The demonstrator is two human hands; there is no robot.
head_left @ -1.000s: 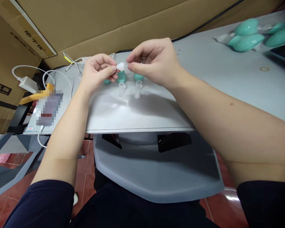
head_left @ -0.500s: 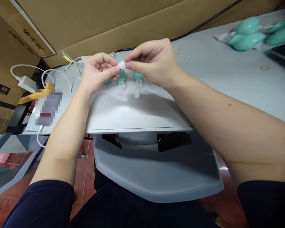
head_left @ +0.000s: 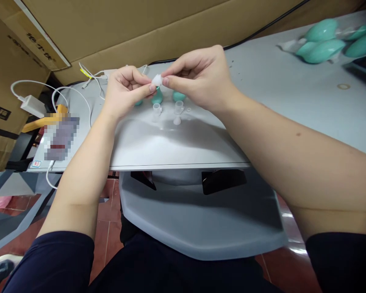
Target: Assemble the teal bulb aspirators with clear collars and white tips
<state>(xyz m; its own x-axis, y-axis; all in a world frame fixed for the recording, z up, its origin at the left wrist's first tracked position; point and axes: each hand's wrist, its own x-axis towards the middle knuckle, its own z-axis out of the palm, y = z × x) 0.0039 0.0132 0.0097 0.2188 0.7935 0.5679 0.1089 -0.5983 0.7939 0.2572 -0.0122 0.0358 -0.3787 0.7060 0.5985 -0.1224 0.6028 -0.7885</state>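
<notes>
Between the fingertips of my left hand (head_left: pixel 129 87) and my right hand (head_left: pixel 198 77) is a small white plastic piece (head_left: pixel 157 80). Both hands pinch it from opposite sides, above the table; its exact kind is hard to make out. Just below and behind it stand a green bulb-shaped piece (head_left: pixel 157 97) and another green bulb (head_left: pixel 178 96), partly covered by my fingers. Nearer to me on the tabletop are a clear plastic connector (head_left: pixel 156 109) and a second clear connector (head_left: pixel 179 107). A small white cone-shaped part (head_left: pixel 177 121) lies in front of the second one, a tiny ring (head_left: pixel 188 110) beside it.
Several green bulbs (head_left: pixel 325 44) in clear wrapping lie at the table's far right. To the left are a blurred phone (head_left: pixel 62 138), a yellow stand (head_left: pixel 45 123), a white charger (head_left: pixel 33 106) and cables. Cardboard (head_left: pixel 125 28) rises behind the table (head_left: pixel 177 154).
Both hands keep hold of the white piece, which has turned slightly between the fingertips. The camera view has shifted a little. A foot now shows at the lower left.
</notes>
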